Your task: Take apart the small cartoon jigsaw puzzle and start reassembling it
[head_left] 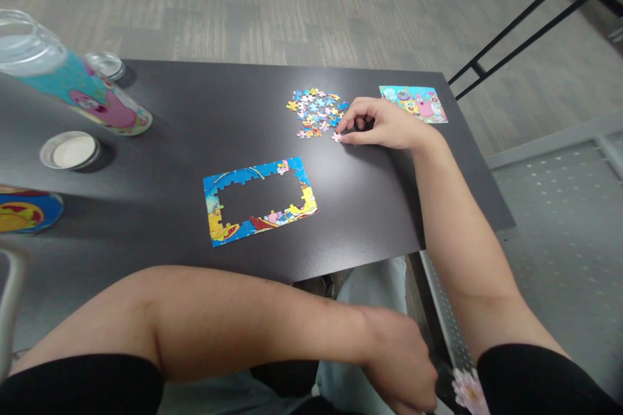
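My right hand [377, 123] reaches over the dark table, thumb and index finger pinched on a small pink jigsaw puzzle piece [336, 137]. Just left of those fingertips lies a loose heap of puzzle pieces [316, 110], mostly blue, pink and yellow. Nearer to me is a puzzle frame [243, 227] of joined border pieces, with the dark tabletop showing through its middle. A colourful picture card [426, 104] lies behind my right wrist, partly covered by it. Low over my lap, my left hand [402, 356] is curled closed with its back up; its fingertips are hidden.
A tall clear-topped canister [97, 87] with cartoon print stands at the left. Near it are two round lids [75, 150], and a second printed canister [29, 211] is cut off by the left edge. Black metal bars [525, 19] rise beyond the table's right end.
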A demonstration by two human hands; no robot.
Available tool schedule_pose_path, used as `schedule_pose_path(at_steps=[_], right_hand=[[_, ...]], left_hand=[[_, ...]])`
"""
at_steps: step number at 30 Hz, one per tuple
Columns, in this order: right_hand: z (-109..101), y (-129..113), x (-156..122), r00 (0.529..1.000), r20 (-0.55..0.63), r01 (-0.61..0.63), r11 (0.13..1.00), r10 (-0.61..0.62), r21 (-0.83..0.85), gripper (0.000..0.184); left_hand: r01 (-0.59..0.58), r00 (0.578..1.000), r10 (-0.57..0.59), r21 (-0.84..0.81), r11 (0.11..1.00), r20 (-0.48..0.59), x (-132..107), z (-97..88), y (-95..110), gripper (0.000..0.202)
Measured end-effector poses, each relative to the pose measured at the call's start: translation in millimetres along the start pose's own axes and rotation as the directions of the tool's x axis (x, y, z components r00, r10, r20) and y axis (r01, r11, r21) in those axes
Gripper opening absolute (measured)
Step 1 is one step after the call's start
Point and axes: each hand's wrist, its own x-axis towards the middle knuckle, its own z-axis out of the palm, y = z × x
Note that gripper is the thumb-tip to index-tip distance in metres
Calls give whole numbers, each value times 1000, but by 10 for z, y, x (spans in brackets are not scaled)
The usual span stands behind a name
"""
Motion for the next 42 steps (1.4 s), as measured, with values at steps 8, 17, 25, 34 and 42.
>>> schedule_pose_path(at_steps=[8,17,25,34,42], right_hand=[[37,176,59,985,-173,-13,998,23,56,31],[31,235,89,984,-176,-19,998,9,-56,36],[24,211,79,993,-117,24,998,-30,-53,15],[9,324,72,983,-182,19,995,-37,-98,24],[-38,309,34,970,-245,-29,996,8,-85,45]], left_hand=[[-174,976,207,-321,931,70,-20,81,17,68],[-123,976,184,-399,909,117,-2,112,-16,50],[-74,979,147,-428,901,140,14,170,13,52],[-162,973,206,-325,932,104,23,276,1,45],[-180,975,207,-259,949,82,13,246,30,50]])
